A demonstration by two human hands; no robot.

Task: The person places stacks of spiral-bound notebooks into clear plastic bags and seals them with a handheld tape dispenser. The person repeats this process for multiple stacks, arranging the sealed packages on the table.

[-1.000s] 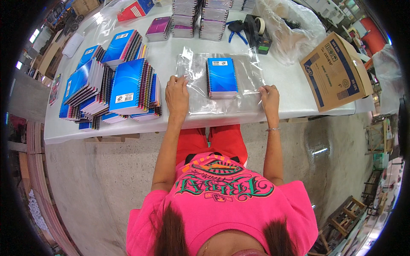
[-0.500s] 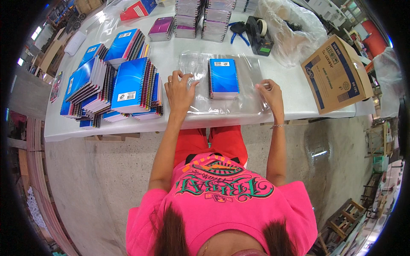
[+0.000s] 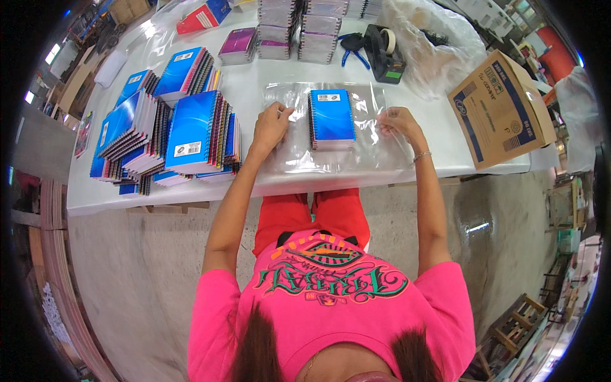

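Observation:
A stack of blue spiral notebooks lies on a clear plastic sheet spread over the table's near side. At the sheet's left side, my left hand has its fingers curled and closed on the plastic. My right hand pinches the plastic near its right edge, with the notebooks midway between the two hands. The sheet looks wrinkled and shiny around the stack.
Several piles of blue spiral notebooks stand left on the white table. Behind are a purple notebook stack, wrapped stacks, blue-handled pliers and a tape dispenser. A cardboard box sits right.
My left hand's fingers have gone from spread to closed on the plastic. My right hand has shifted slightly left and up along its edge. The notebook stack stays about where it was.

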